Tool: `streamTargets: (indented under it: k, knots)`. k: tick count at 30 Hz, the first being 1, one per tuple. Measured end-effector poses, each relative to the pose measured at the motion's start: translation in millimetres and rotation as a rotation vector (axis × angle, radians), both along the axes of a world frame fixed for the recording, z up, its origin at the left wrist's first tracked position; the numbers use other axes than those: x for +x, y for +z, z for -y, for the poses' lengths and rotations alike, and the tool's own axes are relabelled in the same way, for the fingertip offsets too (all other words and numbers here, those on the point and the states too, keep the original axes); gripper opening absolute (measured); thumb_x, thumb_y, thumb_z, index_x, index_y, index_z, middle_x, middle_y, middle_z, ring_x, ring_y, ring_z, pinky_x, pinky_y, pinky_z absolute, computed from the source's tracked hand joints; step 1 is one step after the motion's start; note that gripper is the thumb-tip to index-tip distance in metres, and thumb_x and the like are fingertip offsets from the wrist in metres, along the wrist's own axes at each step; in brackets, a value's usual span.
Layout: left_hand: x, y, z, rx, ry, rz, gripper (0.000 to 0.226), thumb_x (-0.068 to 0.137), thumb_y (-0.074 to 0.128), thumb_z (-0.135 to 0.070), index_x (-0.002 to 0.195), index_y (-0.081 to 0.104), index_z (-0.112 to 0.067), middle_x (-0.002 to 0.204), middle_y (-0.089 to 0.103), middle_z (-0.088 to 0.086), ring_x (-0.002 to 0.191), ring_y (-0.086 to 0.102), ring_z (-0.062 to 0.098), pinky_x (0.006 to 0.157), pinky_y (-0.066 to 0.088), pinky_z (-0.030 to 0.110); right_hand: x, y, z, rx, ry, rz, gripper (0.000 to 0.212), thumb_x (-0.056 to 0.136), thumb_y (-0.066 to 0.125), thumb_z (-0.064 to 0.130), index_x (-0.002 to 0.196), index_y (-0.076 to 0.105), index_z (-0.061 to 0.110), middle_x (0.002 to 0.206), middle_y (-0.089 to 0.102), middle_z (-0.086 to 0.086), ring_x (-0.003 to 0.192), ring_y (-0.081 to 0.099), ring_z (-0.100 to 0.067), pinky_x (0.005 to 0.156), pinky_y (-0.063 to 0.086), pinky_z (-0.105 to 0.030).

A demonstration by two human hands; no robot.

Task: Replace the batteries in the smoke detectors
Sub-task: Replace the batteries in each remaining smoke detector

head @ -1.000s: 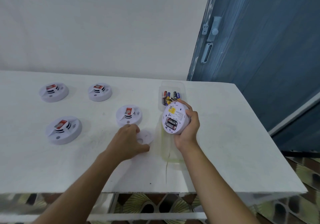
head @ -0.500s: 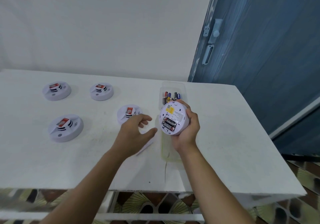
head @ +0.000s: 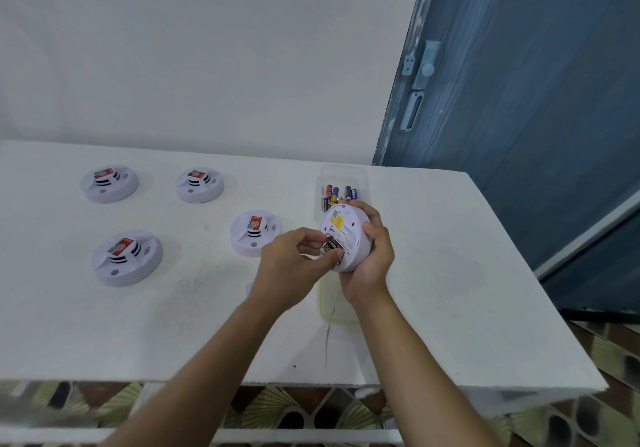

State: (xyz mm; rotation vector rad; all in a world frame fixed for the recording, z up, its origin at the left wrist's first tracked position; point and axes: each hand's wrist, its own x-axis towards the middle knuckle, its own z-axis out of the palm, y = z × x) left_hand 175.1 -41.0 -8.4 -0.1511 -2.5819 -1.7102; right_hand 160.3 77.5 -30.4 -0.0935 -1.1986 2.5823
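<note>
White tabletop (head: 433, 273) carries four round white plastic smoke detectors across the left half of the frame: the far-left detector (head: 109, 183), the rear-centre detector (head: 200, 185), the front-left detector (head: 126, 258) and the nearest detector (head: 255, 233); each lies red-labelled face up, and none is in hand. At centre frame the left hand (head: 291, 268) reaches rightward; its thumb and fingers are curled and pinch the dark installed batteries (head: 331, 244) in the open bay of the fifth white detector (head: 346, 228). The pinch hides part of the cells; their long axis appears to run diagonally across the underside, but this cannot be fixed with certainty. Immediately right, the right hand (head: 372, 259) grasps that fifth unit by its rim, raised off the table, underside tilted toward the left hand. Just above it in the frame lies the clear plastic tray (head: 362, 173) of loose batteries (head: 332, 193). Judgement: extraction is the step in hand; the left hand is nearer the cells; the pull should run leftward, away from the bracing right palm.
</note>
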Motion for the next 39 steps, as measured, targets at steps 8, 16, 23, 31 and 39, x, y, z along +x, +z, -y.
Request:
streamTargets:
  k: [8, 16, 23, 31, 39]
  knots:
    - [-6.0, -3.3, 0.1, 0.068, -0.038, 0.057, 0.031, 0.071, 0.086, -0.030, 0.095, 0.070, -0.019, 0.087, 0.069, -0.005, 0.079, 0.065, 0.007, 0.073, 0.055, 0.022, -1.0, 0.8, -2.0, 0.018, 0.005, -0.022, 0.042, 0.064, 0.058, 0.035, 0.101, 0.068, 0.015, 0.116, 0.064, -0.015, 0.113, 0.056, -0.037, 0.091, 0.044, -0.047]
    - [-11.4, -4.6, -0.8, 0.037, -0.041, 0.050, 0.036, 0.061, 0.085, -0.036, 0.086, 0.062, -0.023, 0.078, 0.063, -0.005, 0.067, 0.054, 0.008, 0.068, 0.053, 0.026, -2.4, 0.4, -0.7, 0.034, 0.044, -0.029, 0.042, 0.067, 0.057, 0.036, 0.102, 0.066, 0.014, 0.117, 0.059, -0.021, 0.110, 0.056, -0.039, 0.089, 0.044, -0.046]
    - [-12.4, -2.6, -3.1, -0.031, -0.048, -0.012, 0.032, 0.066, 0.083, -0.029, 0.077, 0.055, -0.019, 0.067, 0.060, -0.007, 0.057, 0.049, 0.006, 0.057, 0.046, 0.022, -2.9, 2.2, -3.2, -0.013, 0.062, -0.016, 0.051, 0.063, 0.059, 0.036, 0.107, 0.060, 0.010, 0.115, 0.058, -0.020, 0.107, 0.054, -0.038, 0.084, 0.045, -0.043]
    - [-12.4, -6.2, -15.6, 0.096, -0.048, 0.081, 0.038, 0.082, 0.072, -0.039, 0.071, 0.050, -0.010, 0.057, 0.052, -0.008, 0.051, 0.043, 0.005, 0.053, 0.036, 0.023, -4.3, 2.9, -12.8, 0.027, 0.053, -0.019, 0.044, 0.062, 0.057, 0.035, 0.101, 0.065, 0.014, 0.112, 0.061, -0.018, 0.102, 0.056, -0.035, 0.077, 0.047, -0.039]
    - [-18.3, -3.5, -23.1, 0.648, 0.018, 0.326, 0.028, 0.084, 0.073, -0.005, 0.086, 0.046, -0.012, 0.082, 0.063, 0.017, 0.070, 0.059, 0.023, 0.068, 0.053, 0.028, -2.9, -2.6, -22.7, 0.042, -0.025, -0.012, 0.043, 0.064, 0.057, 0.033, 0.100, 0.067, 0.013, 0.111, 0.063, -0.017, 0.105, 0.057, -0.037, 0.085, 0.044, -0.044]
